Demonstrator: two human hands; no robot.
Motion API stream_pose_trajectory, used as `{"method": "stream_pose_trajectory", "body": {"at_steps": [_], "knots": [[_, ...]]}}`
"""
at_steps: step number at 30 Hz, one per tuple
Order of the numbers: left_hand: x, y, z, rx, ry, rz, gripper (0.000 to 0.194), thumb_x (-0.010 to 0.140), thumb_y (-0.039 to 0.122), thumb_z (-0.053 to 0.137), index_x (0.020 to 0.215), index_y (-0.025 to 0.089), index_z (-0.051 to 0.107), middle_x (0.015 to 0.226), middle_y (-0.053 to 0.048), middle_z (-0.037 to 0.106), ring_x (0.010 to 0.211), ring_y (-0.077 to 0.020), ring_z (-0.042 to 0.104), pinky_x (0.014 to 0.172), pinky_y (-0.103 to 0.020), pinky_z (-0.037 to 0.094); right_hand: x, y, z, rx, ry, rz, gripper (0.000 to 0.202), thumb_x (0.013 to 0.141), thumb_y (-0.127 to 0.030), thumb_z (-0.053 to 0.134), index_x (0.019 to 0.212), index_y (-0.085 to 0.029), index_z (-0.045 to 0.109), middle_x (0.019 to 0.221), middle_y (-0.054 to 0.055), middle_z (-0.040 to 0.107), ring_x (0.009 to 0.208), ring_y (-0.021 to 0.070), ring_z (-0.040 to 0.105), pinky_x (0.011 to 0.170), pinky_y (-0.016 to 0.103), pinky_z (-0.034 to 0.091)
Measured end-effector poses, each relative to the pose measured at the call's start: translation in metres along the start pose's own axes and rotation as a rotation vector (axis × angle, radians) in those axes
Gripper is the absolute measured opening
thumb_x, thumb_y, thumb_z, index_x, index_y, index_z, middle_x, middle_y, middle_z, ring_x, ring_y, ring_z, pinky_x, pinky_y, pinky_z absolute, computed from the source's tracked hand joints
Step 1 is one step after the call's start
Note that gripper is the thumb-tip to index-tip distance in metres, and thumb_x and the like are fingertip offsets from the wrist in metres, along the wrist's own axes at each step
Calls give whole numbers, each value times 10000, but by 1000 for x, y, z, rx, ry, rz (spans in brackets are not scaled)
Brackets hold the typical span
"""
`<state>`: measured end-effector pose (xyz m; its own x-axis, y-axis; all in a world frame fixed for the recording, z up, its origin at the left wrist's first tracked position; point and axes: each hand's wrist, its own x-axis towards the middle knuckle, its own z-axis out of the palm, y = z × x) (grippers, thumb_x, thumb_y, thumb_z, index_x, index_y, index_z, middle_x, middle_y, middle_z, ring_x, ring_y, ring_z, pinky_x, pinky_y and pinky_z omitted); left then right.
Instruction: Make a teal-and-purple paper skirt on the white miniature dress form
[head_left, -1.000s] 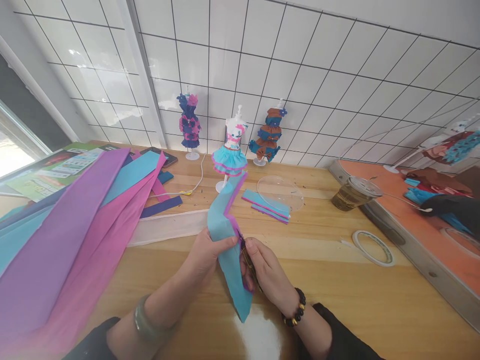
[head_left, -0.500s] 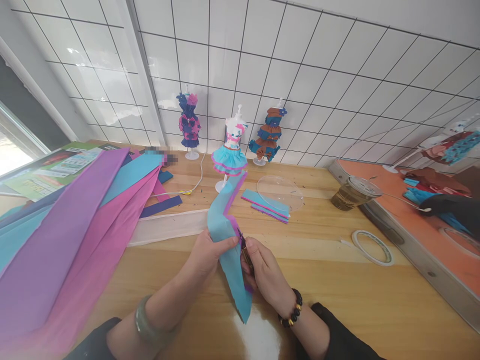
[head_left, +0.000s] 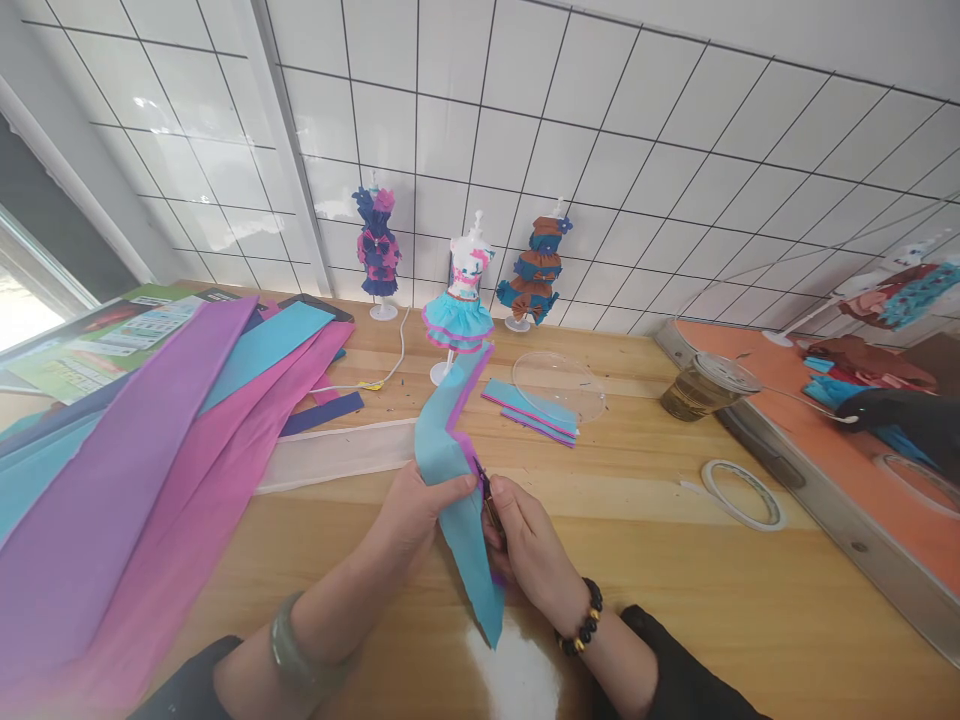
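Hands [head_left: 531, 528] gripping scissors [head_left: 491, 505], strip [head_left: 444, 445], brown-filled cup [head_left: 694, 388] beyond

Bare left hand [head_left: 416, 508], then a chunky, smooth grey-green ring bangle [head_left: 285, 640] further back. Bare right hand [head_left: 534, 540] too, paired with a bracelet of round, shiny black beads [head_left: 583, 622], a few gold ones mixed in. Plain black fabric sleeves [head_left: 686, 680] both sides.

At centre frame, a strip [head_left: 448, 440] is held in the left hand [head_left: 420, 505], scissors [head_left: 492, 510] in the right hand [head_left: 534, 535]; behind them, three dress forms [head_left: 466, 278] are lined up. Sheets [head_left: 161, 430] are heaped at left; a cup [head_left: 694, 392] is set at right, behind a tape ring [head_left: 778, 510].
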<state>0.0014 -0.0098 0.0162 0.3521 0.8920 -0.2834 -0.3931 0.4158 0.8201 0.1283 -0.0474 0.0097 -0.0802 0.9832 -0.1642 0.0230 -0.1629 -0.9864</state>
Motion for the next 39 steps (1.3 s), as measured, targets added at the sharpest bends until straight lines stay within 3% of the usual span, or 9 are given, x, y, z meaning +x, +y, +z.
{"method": "stream_pose_trajectory", "body": {"at_steps": [39], "knots": [[2, -6, -5, -13, -22, 3, 189, 623, 236, 753, 739, 137, 641, 672, -40, 687, 614, -177, 624, 656, -308, 497, 1, -1, -1, -95, 32, -17, 449, 848, -614, 355, 614, -232, 325, 468, -72, 309, 392, 92, 289, 383, 241, 243]]}}
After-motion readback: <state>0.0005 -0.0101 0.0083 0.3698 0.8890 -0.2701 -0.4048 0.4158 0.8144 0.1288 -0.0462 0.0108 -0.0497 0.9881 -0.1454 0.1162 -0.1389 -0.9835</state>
